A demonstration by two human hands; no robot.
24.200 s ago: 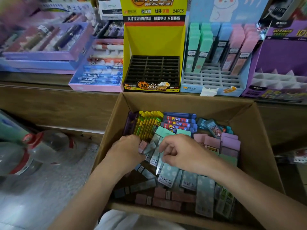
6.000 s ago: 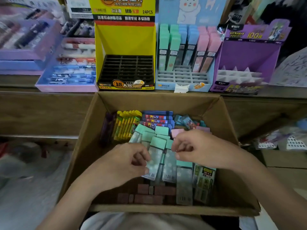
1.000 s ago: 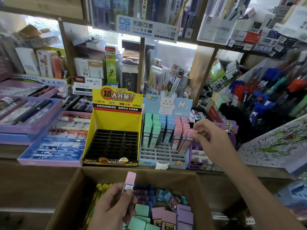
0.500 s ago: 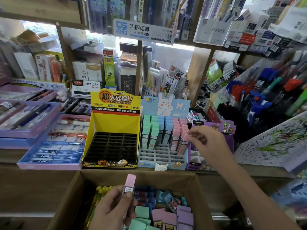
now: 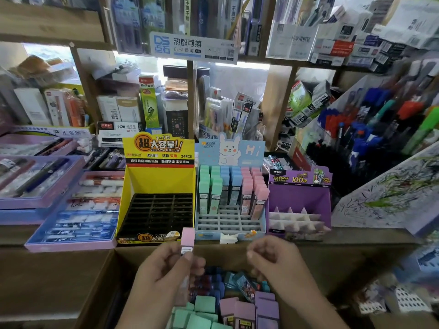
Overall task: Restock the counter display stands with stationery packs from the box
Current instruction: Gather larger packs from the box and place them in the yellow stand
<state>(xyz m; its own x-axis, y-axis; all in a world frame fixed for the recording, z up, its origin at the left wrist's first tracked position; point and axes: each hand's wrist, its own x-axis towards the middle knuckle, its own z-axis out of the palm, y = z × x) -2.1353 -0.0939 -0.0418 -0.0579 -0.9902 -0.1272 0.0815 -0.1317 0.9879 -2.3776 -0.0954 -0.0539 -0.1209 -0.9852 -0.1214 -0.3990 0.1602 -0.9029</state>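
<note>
My left hand [image 5: 164, 274] holds a slim pink pack [image 5: 187, 238] upright over the cardboard box [image 5: 104, 288]. Beside it, a little to the right, my right hand [image 5: 273, 260] has its fingers curled loosely and nothing in them. Green, pink and purple packs [image 5: 237, 309] lie in the box below both hands. On the counter behind, the blue rabbit display stand [image 5: 228, 224] carries green, blue and pink packs in its back rows, with front slots bare. The yellow stand [image 5: 156, 210] to its left shows a bare black grid, and the purple stand [image 5: 299, 207] is at the right.
Purple and blue pen trays [image 5: 71, 210] lie on the counter at the left. Shelves crowded with boxed stationery rise behind the stands. A slanted rack of pens [image 5: 370, 134] and a scribbled test sheet [image 5: 389, 195] stand at the right.
My right hand has left the pink row of the blue stand and come back down next to my left hand. The left hand has raised its pink pack slightly.
</note>
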